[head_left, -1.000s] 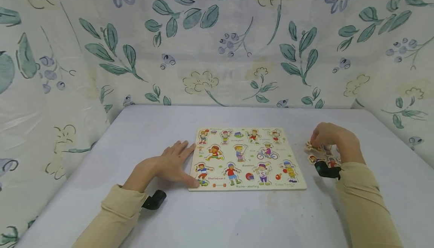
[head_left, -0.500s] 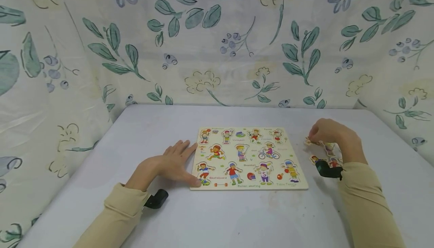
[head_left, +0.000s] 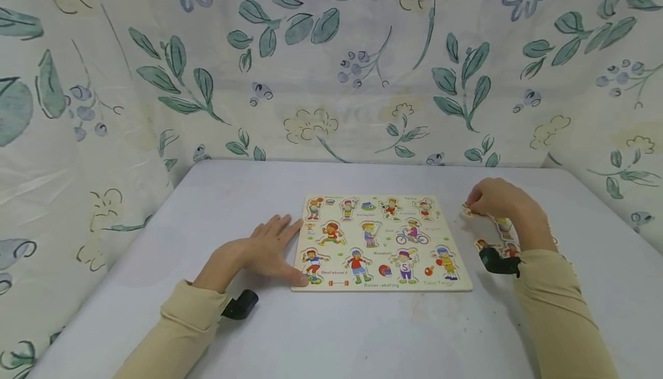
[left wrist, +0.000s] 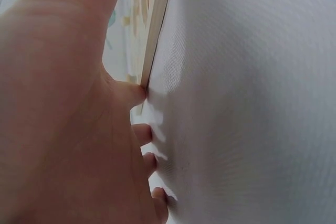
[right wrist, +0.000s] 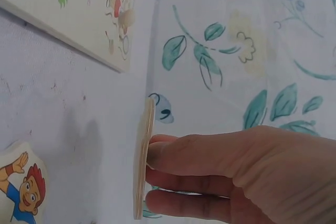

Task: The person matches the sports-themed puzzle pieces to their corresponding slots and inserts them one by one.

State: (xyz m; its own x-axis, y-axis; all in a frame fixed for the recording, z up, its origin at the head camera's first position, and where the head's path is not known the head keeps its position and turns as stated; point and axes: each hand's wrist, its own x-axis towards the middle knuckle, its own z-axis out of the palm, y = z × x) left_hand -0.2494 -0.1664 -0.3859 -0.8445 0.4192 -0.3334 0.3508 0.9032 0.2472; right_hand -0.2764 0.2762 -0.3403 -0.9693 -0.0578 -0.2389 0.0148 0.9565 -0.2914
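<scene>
A flat wooden puzzle board (head_left: 385, 241) printed with children doing sports lies mid-table in the head view. My left hand (head_left: 266, 252) rests at its left side, fingers spread, thumb on the front left corner. To the board's right, my right hand (head_left: 499, 198) pinches a thin wooden puzzle piece (right wrist: 142, 161) between thumb and fingers. The right wrist view shows this piece edge-on, its picture hidden. Beneath and beside that hand lie several loose pieces, among them a red-haired figure piece (right wrist: 26, 187), partly covered by the hand and wrist camera in the head view.
A white cloth covers the table (head_left: 331, 333). Behind it hangs a floral curtain (head_left: 362, 80), which also runs along both sides. Black wrist cameras (head_left: 240, 304) sit on both forearms. Small dark specks dot the cloth in front of the loose pieces.
My right hand has lifted a little and shifted left and away, drawing the pinched puzzle piece apart from the loose ones. My left hand keeps its place on the board.
</scene>
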